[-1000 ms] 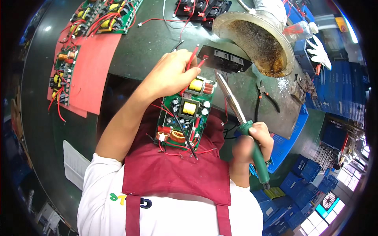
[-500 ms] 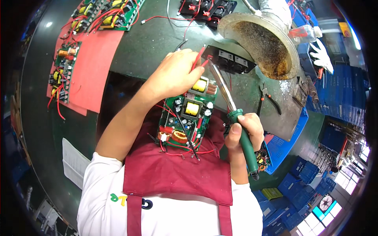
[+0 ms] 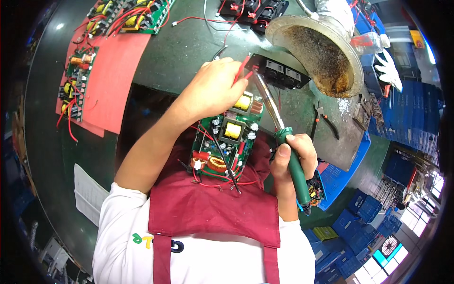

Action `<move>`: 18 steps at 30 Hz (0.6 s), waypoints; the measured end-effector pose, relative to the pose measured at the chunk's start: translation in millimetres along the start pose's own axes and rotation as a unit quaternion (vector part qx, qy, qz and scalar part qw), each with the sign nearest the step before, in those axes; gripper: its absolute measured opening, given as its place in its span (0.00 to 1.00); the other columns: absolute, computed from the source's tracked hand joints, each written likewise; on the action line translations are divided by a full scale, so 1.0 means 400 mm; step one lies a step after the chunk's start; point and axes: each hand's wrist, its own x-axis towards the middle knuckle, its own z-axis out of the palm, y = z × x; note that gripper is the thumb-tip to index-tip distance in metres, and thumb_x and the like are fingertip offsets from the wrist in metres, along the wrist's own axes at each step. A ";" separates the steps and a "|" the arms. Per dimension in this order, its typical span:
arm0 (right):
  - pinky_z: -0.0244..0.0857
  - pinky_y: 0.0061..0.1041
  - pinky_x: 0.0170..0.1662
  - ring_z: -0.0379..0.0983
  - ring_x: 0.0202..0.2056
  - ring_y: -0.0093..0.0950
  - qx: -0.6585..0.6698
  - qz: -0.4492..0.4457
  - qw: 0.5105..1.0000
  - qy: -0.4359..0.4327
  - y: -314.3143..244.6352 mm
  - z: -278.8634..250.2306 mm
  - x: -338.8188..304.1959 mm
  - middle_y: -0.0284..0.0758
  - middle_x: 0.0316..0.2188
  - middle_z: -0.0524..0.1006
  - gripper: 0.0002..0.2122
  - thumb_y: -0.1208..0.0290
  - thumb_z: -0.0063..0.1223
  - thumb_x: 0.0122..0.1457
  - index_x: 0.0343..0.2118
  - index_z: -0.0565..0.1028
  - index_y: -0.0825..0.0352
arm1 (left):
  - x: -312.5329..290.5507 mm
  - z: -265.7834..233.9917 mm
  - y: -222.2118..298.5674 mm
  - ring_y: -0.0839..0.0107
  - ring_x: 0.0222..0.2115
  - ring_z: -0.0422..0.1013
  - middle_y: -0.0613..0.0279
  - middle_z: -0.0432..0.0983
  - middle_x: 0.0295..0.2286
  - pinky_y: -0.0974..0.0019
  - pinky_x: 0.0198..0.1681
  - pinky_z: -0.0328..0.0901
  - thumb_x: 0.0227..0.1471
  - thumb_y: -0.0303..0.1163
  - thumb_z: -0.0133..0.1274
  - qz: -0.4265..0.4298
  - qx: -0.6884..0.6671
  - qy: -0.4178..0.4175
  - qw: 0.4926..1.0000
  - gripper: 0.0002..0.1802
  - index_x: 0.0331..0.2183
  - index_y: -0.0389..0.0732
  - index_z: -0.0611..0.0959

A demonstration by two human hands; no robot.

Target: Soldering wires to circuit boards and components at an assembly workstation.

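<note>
My right hand (image 3: 298, 158) is wrapped round the green handle of a soldering iron (image 3: 292, 154). The iron's metal tip touches, or nearly touches, the left end of a black panel (image 3: 280, 73) with two rectangular sockets. Between the thumb and fingers of my left hand (image 3: 215, 87), a red wire (image 3: 242, 67) is pinched, its end at that same spot on the panel. Below the left hand, a green circuit board (image 3: 224, 142) with yellow transformers and loose red and black wires rests at the bench edge, against my red apron. The solder joint itself is too small to make out.
A wide metal fume duct (image 3: 314, 52) opens just right of the panel. Pliers (image 3: 326, 120) lie near a blue basket (image 3: 350, 170). More circuit boards (image 3: 75, 85) sit on pink sheets (image 3: 123, 80) at left; black fan panels (image 3: 253, 12) lie at the back.
Almost nothing differs. The panel, hands and duct appear slightly further right in the picture; the iron's tip stays at the red wire's end, and both grips are the same.
</note>
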 end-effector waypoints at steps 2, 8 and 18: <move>0.62 0.31 0.23 0.67 0.18 0.32 -0.002 0.000 1.000 0.001 -0.002 0.001 -0.001 0.35 0.19 0.72 0.10 0.74 0.65 0.57 0.40 0.78 0.68 | 0.000 0.000 -0.001 0.41 0.39 0.75 0.42 0.79 0.33 0.44 0.47 0.69 0.59 0.39 0.55 -0.004 0.000 -0.004 1.000 0.16 0.33 0.32 0.82; 0.67 0.31 0.28 0.71 0.22 0.33 -0.050 0.001 0.998 -0.043 -0.022 -0.011 0.004 0.39 0.24 0.76 0.11 0.67 0.61 0.64 0.42 0.75 0.69 | 0.001 0.001 0.000 0.42 0.40 0.75 0.43 0.78 0.33 0.43 0.47 0.69 0.59 0.39 0.55 -0.005 0.004 -0.004 1.000 0.16 0.33 0.32 0.82; 0.64 0.32 0.26 0.69 0.21 0.34 -0.067 -0.014 0.996 -0.061 -0.040 -0.006 0.012 0.39 0.21 0.73 0.10 0.70 0.62 0.63 0.42 0.75 0.68 | 0.003 0.002 0.002 0.42 0.40 0.75 0.42 0.78 0.34 0.43 0.48 0.68 0.59 0.39 0.55 -0.013 0.005 -0.003 1.000 0.16 0.33 0.32 0.82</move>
